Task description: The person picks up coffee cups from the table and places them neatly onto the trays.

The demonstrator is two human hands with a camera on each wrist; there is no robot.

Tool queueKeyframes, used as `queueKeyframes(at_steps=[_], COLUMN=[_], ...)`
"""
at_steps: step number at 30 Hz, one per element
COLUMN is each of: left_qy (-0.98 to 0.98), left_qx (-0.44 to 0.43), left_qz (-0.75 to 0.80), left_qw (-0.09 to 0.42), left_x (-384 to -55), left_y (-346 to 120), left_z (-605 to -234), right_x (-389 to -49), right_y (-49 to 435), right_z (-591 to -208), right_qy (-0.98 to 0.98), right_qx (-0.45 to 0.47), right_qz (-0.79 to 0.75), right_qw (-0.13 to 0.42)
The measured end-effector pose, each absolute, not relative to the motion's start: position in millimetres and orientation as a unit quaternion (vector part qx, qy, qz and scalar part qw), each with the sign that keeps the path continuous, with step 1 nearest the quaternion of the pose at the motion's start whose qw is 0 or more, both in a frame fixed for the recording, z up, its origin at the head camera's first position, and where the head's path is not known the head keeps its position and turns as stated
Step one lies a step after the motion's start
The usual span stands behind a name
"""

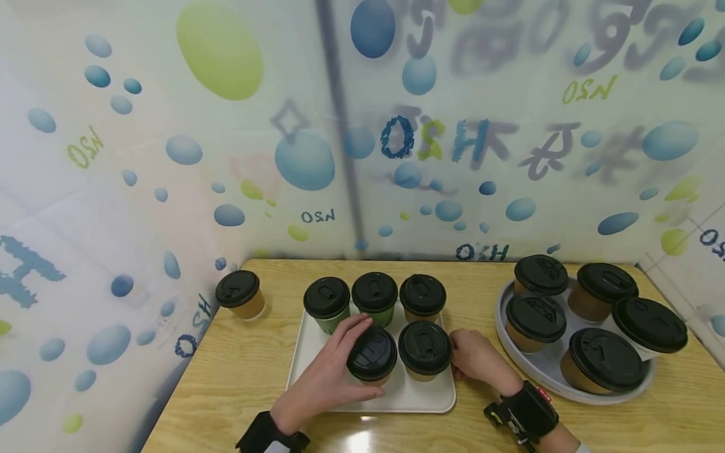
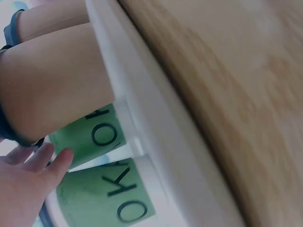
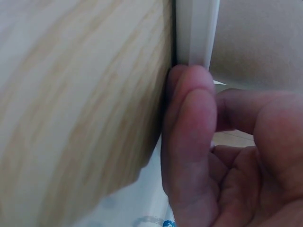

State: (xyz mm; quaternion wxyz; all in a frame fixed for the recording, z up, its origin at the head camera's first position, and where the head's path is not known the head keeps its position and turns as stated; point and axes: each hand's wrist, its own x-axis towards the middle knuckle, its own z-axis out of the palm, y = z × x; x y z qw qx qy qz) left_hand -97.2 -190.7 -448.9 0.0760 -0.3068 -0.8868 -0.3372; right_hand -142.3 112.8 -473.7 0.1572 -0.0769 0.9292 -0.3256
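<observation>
A white rectangular tray [image 1: 391, 402] carries several paper coffee cups with black lids. My left hand [image 1: 328, 371] is spread around the front-left brown cup [image 1: 372, 355], fingers along its far left side and thumb near its base. In the left wrist view, fingers [image 2: 59, 165] reach beside two green-sleeved cups [image 2: 106, 194]; whether they touch is unclear. At the tray's right edge, beside the front-right cup [image 1: 425, 349], is my right hand [image 1: 478, 358]. Its fingertips [image 3: 196, 80] pinch the tray rim [image 3: 196, 28] in the right wrist view.
A round grey tray [image 1: 518, 362] at right holds several brown cups and a white cup [image 1: 648, 327], all black-lidded. One brown cup [image 1: 243, 296] stands alone at the back left of the wooden table [image 1: 226, 377]. A patterned curtain [image 1: 255, 157] hangs behind.
</observation>
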Motion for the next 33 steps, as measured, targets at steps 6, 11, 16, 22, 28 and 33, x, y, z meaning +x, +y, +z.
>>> queueKeyframes(at_steps=[6, 11, 16, 22, 28, 33], left_qy=[-0.845, -0.787, -0.781, -0.814, -0.834, -0.847], left_qx=[-0.328, -0.33, -0.28, -0.176, -0.098, -0.066], left_qz=[-0.372, -0.395, -0.372, -0.337, -0.335, -0.331], left_qw=[0.201, 0.339, 0.417, 0.438, 0.426, 0.41], left_x=[-93, -107, -127, -143, -151, -155], left_y=[-212, -236, -266, -299, -324, -337], left_z=[-439, -427, -417, -413, -418, -426], right_x=[-142, -143, -143, -142, -141, -142], right_y=[111, 111, 111, 112, 112, 112], right_z=[-472, -472, -473, -472, -472, -474], right_qy=[0.927, 0.928, 0.93, 0.929, 0.928, 0.928], right_qx=[-0.081, -0.079, -0.072, -0.078, -0.081, -0.075], right_qz=[-0.332, -0.327, -0.324, -0.329, -0.331, -0.331], right_qw=[0.155, 0.158, 0.158, 0.152, 0.151, 0.157])
